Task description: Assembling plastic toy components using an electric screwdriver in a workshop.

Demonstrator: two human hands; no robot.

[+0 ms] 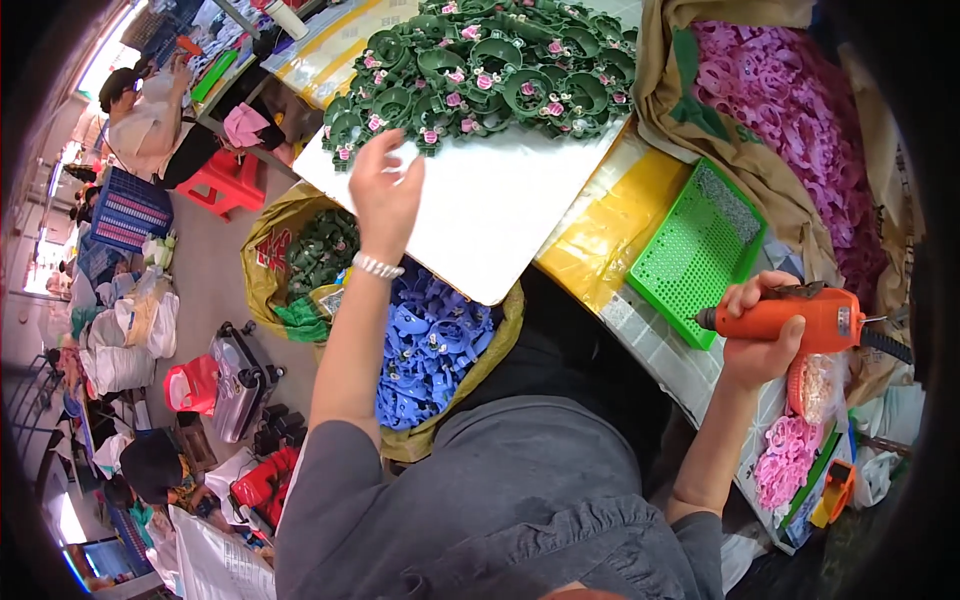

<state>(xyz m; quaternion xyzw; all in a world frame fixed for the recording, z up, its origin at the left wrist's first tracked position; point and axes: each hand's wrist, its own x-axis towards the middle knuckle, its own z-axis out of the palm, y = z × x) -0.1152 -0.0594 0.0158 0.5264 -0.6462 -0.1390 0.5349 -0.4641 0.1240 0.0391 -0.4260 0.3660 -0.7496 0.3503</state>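
Most of the open room is given by the white board [490, 215] in the upper centre of the frame. Its lower corner is pointed toward the worn dark shirt [540, 480], its lower-left edge is bordered by sacks, and its upper part is covered by a heap of green pieces [490, 80] with small pink flowers. Yellow sheeting [610, 225] is laid to the right of the board.

The left hand [385, 195] is raised at the lower-left edge of the heap, its wrist ringed by a beaded bracelet [378, 265]. Its fingers are bent and spread away from the thumb; whether a green piece is touched cannot be told. At the right of the frame, an orange tool [800, 318] is gripped in the right hand [762, 345], with the fingers wrapped around its body. The tool's dark nose is aimed left, toward a green basket [715, 225], and a black cable [890, 346] is seen at its other end.

The upper right is filled by a brown sack [660, 85] heaped with pink pieces [790, 120]. Below the left forearm and the board, room is taken up by a sack of blue pieces [435, 345]; farther left, dark green pieces [320, 250] are held in a yellow sack [262, 270]. At upper left, a co-worker [140, 135] is seated near a red stool [222, 182].
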